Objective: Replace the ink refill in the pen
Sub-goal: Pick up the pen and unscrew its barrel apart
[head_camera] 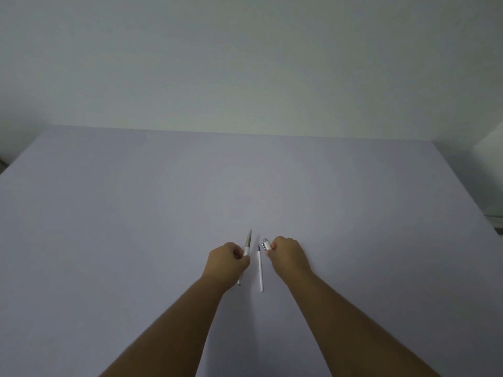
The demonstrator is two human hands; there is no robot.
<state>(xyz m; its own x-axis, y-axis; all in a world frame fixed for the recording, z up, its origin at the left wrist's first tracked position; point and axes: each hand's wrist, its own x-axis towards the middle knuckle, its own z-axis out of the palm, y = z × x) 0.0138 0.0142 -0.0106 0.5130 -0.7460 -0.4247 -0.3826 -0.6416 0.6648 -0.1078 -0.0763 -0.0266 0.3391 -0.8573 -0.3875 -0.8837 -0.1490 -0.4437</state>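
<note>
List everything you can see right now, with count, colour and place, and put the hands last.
Slim white and silver pen body with pointed tip: one, white and silver, gripped in the left hand, tip pointing away.
Thin white ink refill with dark tip: one, white, lying on the table between the two hands.
Short white and silver pen end piece: one, white and silver, held in the right hand.
Plain pale lavender table: one, lavender, fills the lower view.
Pale wall: one, grey-white, behind the table.
Left hand: one, closed on the pen body.
Right hand: one, closed on the end piece.
</note>
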